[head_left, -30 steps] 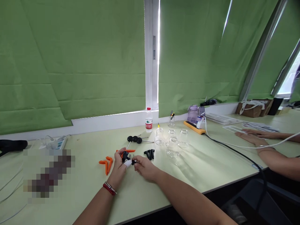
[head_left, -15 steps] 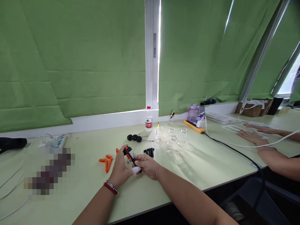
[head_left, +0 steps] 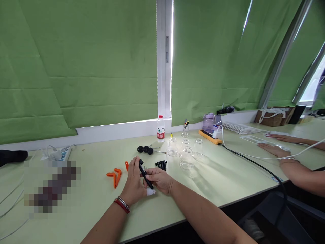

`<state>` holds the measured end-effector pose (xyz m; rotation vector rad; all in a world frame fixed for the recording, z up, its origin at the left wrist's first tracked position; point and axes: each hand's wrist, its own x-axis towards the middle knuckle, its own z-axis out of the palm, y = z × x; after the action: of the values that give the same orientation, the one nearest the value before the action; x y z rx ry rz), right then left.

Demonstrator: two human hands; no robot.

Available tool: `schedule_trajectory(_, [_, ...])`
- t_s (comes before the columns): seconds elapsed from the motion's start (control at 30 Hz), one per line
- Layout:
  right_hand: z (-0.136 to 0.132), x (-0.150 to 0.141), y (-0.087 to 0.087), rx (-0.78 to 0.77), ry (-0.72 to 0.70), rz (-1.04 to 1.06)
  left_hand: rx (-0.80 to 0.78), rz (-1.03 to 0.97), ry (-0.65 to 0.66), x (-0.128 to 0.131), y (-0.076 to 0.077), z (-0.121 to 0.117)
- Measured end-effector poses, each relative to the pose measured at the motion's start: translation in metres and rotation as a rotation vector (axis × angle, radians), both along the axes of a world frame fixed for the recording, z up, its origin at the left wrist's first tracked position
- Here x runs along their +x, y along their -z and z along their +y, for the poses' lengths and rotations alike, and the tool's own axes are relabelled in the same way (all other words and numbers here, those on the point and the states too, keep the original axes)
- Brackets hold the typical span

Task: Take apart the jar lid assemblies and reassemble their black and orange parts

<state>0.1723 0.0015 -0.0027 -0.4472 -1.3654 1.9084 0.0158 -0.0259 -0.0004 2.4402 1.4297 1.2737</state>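
Note:
Between both hands is a black elongated part with a bent upper end (head_left: 145, 174), held tilted; its exact kind I cannot make out. My left hand (head_left: 134, 181), with white wrapping on a fingertip, curls round its far side and lower end. From the right, my right hand (head_left: 160, 179) pinches its middle. Left of them lie orange V-shaped pieces (head_left: 116, 176), and another orange piece (head_left: 126, 165) shows partly behind my left hand. Beyond my right hand sit several short black parts (head_left: 161, 165). Black round knobs with metal rods (head_left: 145, 149) lie farther back.
Several clear glass jars (head_left: 187, 159) stand right of the hands. Behind them are a red-capped water bottle (head_left: 160, 130), a purple bottle (head_left: 209, 122) and an orange power strip (head_left: 209, 136) with cables. Another person's hands (head_left: 273, 149) rest at the far right. A pixelated patch covers the left.
The black part has turned in my hands, so its long side now shows instead of its broad upper end. My left hand has shifted slightly right and its fingers have closed in.

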Motion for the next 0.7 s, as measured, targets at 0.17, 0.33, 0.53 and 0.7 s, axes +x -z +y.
schedule_trajectory(0.17, [-0.001, -0.002, 0.000, -0.029, -0.019, 0.028, 0.061, 0.067, 0.013, -0.003, 0.005, 0.005])
schedule_trajectory(0.33, [0.001, -0.001, 0.003, -0.064, -0.084, 0.066, 0.044, 0.073, 0.045, -0.002, 0.000, 0.002])
schedule_trajectory(0.53, [-0.002, 0.001, -0.002, -0.092, -0.127, 0.054, 0.039, -0.005, 0.038, 0.002, -0.009, -0.007])
schedule_trajectory(0.7, [-0.002, 0.001, -0.001, -0.067, -0.134, 0.028, -0.034, -0.075, 0.070, 0.000, -0.015, -0.011])
